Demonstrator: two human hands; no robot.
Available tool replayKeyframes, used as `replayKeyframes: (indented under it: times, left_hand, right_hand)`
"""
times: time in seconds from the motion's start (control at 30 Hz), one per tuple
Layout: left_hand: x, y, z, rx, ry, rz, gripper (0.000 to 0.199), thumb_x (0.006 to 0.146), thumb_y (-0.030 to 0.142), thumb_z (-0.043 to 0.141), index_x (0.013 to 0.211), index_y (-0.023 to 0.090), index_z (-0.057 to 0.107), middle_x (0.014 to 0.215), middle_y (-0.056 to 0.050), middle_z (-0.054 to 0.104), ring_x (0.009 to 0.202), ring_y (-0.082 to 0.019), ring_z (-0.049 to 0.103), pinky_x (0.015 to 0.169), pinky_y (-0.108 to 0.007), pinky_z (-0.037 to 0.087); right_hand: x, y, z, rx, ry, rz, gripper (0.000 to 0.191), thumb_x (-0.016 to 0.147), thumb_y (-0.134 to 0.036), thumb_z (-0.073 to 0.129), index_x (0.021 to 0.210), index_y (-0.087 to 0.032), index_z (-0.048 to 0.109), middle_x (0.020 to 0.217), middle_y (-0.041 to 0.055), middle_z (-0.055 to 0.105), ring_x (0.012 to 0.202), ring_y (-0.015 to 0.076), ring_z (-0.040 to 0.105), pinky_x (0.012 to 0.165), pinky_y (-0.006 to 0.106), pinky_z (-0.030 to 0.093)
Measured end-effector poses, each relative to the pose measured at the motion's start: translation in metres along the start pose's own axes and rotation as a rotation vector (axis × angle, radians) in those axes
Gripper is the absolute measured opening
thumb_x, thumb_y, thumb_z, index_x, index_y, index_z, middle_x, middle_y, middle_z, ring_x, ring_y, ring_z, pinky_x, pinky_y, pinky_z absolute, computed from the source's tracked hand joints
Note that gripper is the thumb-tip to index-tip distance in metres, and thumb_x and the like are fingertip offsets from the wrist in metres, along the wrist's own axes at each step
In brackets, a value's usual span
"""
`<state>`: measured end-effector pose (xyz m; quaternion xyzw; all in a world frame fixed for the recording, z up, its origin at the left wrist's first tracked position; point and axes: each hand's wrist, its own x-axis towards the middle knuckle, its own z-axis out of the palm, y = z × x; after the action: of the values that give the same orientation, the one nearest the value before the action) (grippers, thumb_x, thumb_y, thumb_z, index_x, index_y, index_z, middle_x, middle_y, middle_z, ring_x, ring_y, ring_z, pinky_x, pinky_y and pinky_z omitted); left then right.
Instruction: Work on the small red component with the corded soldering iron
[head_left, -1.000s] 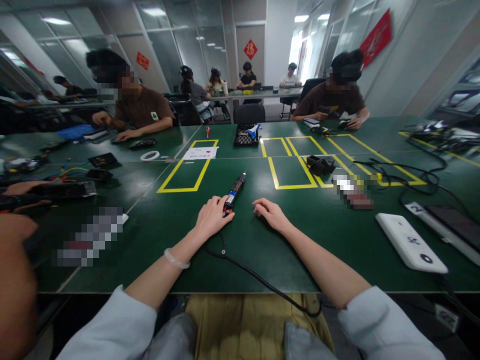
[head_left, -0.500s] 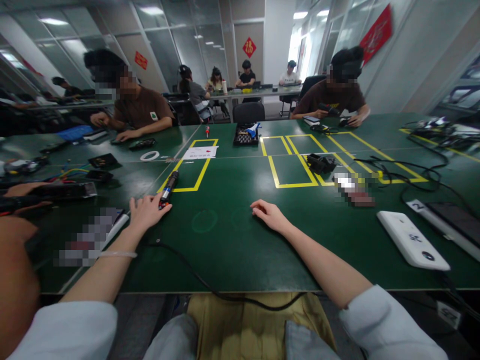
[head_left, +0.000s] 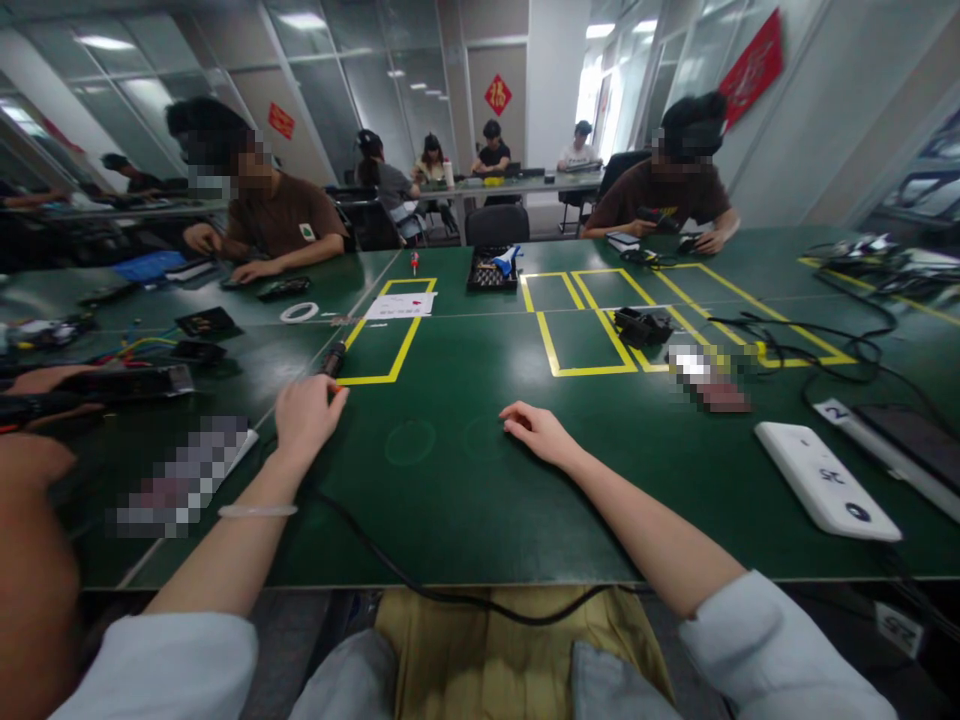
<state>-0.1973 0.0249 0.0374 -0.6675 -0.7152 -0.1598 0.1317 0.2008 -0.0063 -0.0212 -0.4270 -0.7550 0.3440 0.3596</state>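
Observation:
My left hand [head_left: 306, 415] is wrapped round a dark cylindrical tool [head_left: 334, 357] on the green table. Only its black far end shows past my fingers; they hide the rest. My right hand [head_left: 538, 430] rests on the table to the right, its fingers loosely curled together with nothing in them. Faint circles are marked on the tabletop between my hands. A black cable [head_left: 420, 578] runs from near my left wrist over the table's front edge.
Yellow tape outlines [head_left: 375, 380] mark the table. A white paper [head_left: 405, 305], a bit tray [head_left: 492, 268] and a black block-like part [head_left: 643, 327] lie farther back. A white power bank [head_left: 825, 478] and cables are on the right. Co-workers sit around; one's arm [head_left: 37, 500] reaches in at left.
My left hand has gone from spread fingers beside the tool to fingers closed round it, and the tool has shifted slightly left. My right hand has stayed put.

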Motion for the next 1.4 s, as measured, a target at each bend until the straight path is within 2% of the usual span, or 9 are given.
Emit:
replayKeyframes:
  times: [0.07,0.17,0.27,0.37,0.47,0.67,0.83,1.1,1.4]
  left_hand:
    - [0.001,0.04,0.001,-0.4,-0.117,0.003,0.034,0.085,0.049,0.05,0.096,0.018,0.058,0.093,-0.009,0.066,0.09,-0.026,0.062,0.086,-0.039,0.046]
    - [-0.004,0.107,0.003,-0.966,-0.372,0.076,0.039,0.082,0.052,0.056,0.096,0.015,0.058,0.088,-0.007,0.066,0.079,-0.019,0.064,0.078,-0.034,0.05]
    - [-0.016,0.162,0.006,-1.178,-0.559,0.132,0.041,0.083,0.05,0.059,0.101,0.014,0.063,0.089,-0.006,0.065,0.079,-0.016,0.061,0.073,-0.03,0.05]
    - [-0.029,0.191,0.013,-1.263,-0.7,0.213,0.042,0.083,0.046,0.061,0.11,0.014,0.061,0.085,-0.004,0.065,0.073,-0.013,0.059,0.071,-0.028,0.049]
    - [-0.038,0.198,0.024,-1.308,-0.764,0.262,0.045,0.084,0.044,0.062,0.116,0.013,0.058,0.081,-0.003,0.065,0.07,-0.012,0.058,0.069,-0.027,0.048]
    - [-0.045,0.19,0.038,-1.343,-0.739,0.212,0.041,0.087,0.046,0.058,0.112,0.013,0.06,0.092,-0.005,0.065,0.071,-0.012,0.06,0.073,-0.028,0.049]
    - [-0.049,0.191,0.038,-1.357,-0.722,0.254,0.038,0.086,0.043,0.061,0.109,0.014,0.058,0.096,-0.007,0.065,0.078,-0.013,0.062,0.078,-0.03,0.049]
    - [-0.052,0.19,0.034,-1.235,-0.61,0.339,0.035,0.083,0.036,0.065,0.11,0.016,0.06,0.097,-0.007,0.065,0.082,-0.015,0.062,0.076,-0.028,0.048]
    - [-0.052,0.19,0.039,-1.312,-0.672,0.319,0.031,0.087,0.042,0.059,0.102,0.014,0.057,0.092,-0.007,0.067,0.079,-0.015,0.064,0.081,-0.032,0.049]
  right_hand:
    - [0.0,-0.001,0.001,0.008,0.0,0.001,0.021,0.09,-0.03,0.052,0.103,-0.018,0.063,0.078,0.0007,0.064,0.068,0.0132,0.056,0.067,0.025,0.043]
    - [0.0,-0.002,0.001,0.034,-0.003,-0.007,0.021,0.09,-0.03,0.052,0.103,-0.017,0.062,0.079,0.0009,0.064,0.069,0.013,0.057,0.068,0.025,0.044]
    - [-0.001,-0.003,0.001,0.08,-0.006,-0.032,0.023,0.089,-0.03,0.053,0.108,-0.018,0.06,0.082,0.0007,0.064,0.068,0.012,0.056,0.068,0.025,0.044]
    - [-0.001,-0.005,0.002,0.132,-0.022,-0.055,0.032,0.087,-0.03,0.057,0.117,-0.02,0.054,0.083,-0.0004,0.063,0.064,0.0107,0.054,0.066,0.024,0.045]
    - [-0.001,-0.008,0.003,0.133,-0.045,-0.073,0.027,0.086,-0.031,0.059,0.11,-0.02,0.055,0.08,-0.0009,0.062,0.063,0.0106,0.053,0.064,0.024,0.044]
    - [0.0,-0.009,0.004,0.067,-0.026,-0.056,0.018,0.085,-0.032,0.06,0.095,-0.018,0.056,0.075,-0.0018,0.058,0.061,0.0105,0.051,0.061,0.023,0.041]
    - [0.001,-0.007,0.002,0.024,-0.005,-0.046,0.017,0.084,-0.03,0.06,0.095,-0.018,0.057,0.073,-0.0022,0.058,0.062,0.0108,0.051,0.061,0.023,0.041]
    - [0.002,-0.005,0.0,0.027,0.004,-0.018,0.016,0.084,-0.03,0.061,0.093,-0.017,0.059,0.072,-0.0022,0.057,0.062,0.011,0.051,0.06,0.023,0.041]
    - [0.001,-0.002,0.001,0.107,0.019,-0.042,0.02,0.085,-0.034,0.059,0.098,-0.018,0.057,0.081,-0.0002,0.063,0.066,0.0111,0.054,0.064,0.024,0.043]
